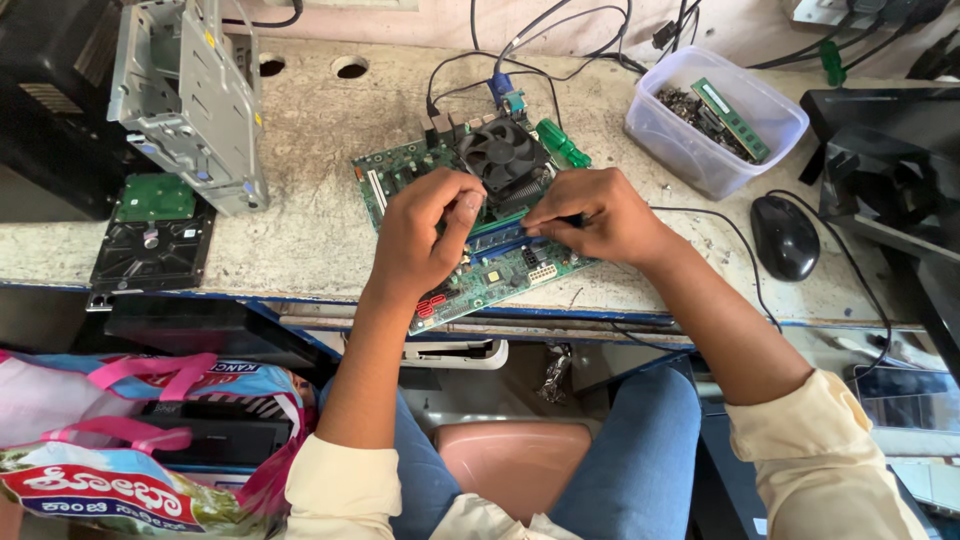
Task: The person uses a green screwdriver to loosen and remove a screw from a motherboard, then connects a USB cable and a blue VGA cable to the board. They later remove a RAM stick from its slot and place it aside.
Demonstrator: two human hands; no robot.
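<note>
On a worn, speckled counter (pixel 310 130) with blue edging: green motherboard (pixel 470 225), centre; left hand (pixel 425 235) and right hand (pixel 600 215), fingers closed pinching its memory slot area. Clear plastic tub (pixel 715 120), back right. Printed pink-handled bag (pixel 130 440), lower left.

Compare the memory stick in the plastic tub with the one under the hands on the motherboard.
The memory stick in the tub lies loose and slanted atop metal scrap, fully visible. The stick on the motherboard sits along its slot, partly hidden, with the left hand and right hand pressing its ends. Both are long, narrow boards.
</note>
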